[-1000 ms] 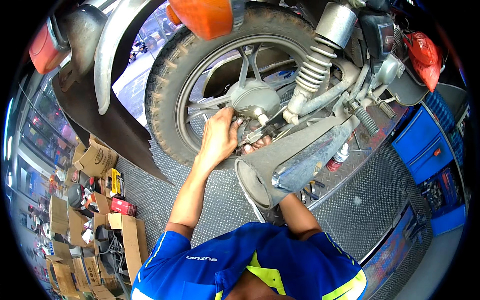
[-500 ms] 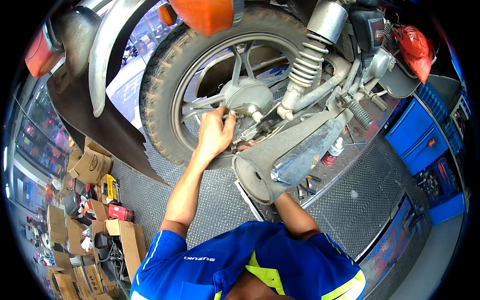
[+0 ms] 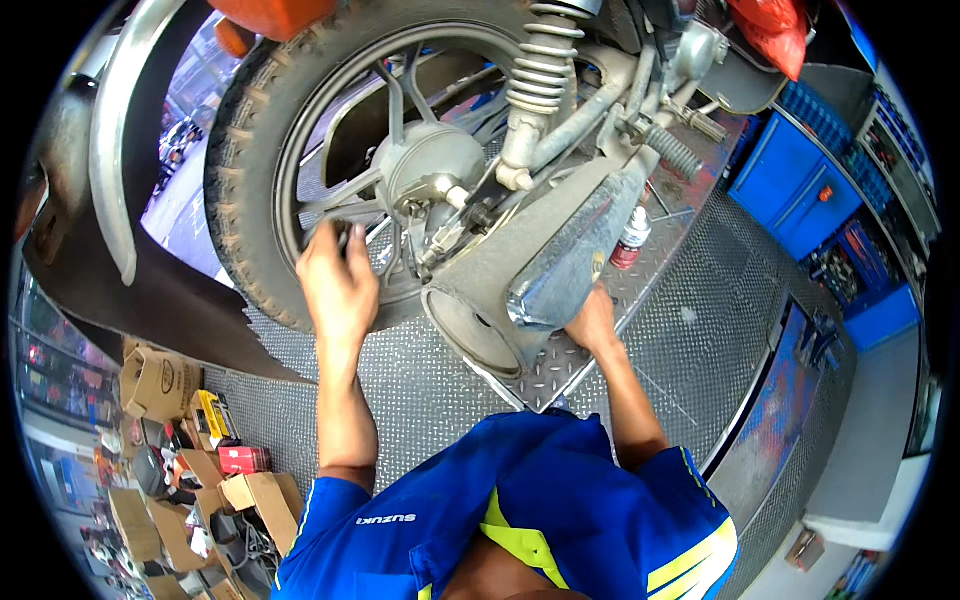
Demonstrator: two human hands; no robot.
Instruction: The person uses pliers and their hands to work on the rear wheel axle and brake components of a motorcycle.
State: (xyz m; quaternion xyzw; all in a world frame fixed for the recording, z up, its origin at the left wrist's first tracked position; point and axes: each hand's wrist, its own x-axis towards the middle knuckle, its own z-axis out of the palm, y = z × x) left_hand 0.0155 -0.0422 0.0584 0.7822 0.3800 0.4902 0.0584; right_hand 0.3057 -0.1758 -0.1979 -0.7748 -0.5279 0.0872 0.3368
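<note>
A motorcycle's rear wheel [image 3: 250, 200] with a grey hub [image 3: 430, 165] stands raised in front of me. My left hand [image 3: 338, 285] is up against the spokes at the lower left of the hub. Its fingers are curled round something small and dark that I cannot make out. My right hand [image 3: 594, 322] reaches under the grey exhaust muffler [image 3: 545, 265], which hides its fingers. A coil spring shock absorber [image 3: 535, 70] runs down to the axle just right of the hub.
A small spray can [image 3: 630, 238] stands on the chequered metal platform [image 3: 690, 340] behind the muffler. Blue tool cabinets [image 3: 790, 190] line the right. Cardboard boxes [image 3: 155, 380] and parts lie on the floor at the lower left. A long mudguard [image 3: 110, 170] curves down on the left.
My left hand has drawn back from the axle, down and to the left, to the spokes. My right hand has come into view under the muffler. The view has moved closer to the wheel.
</note>
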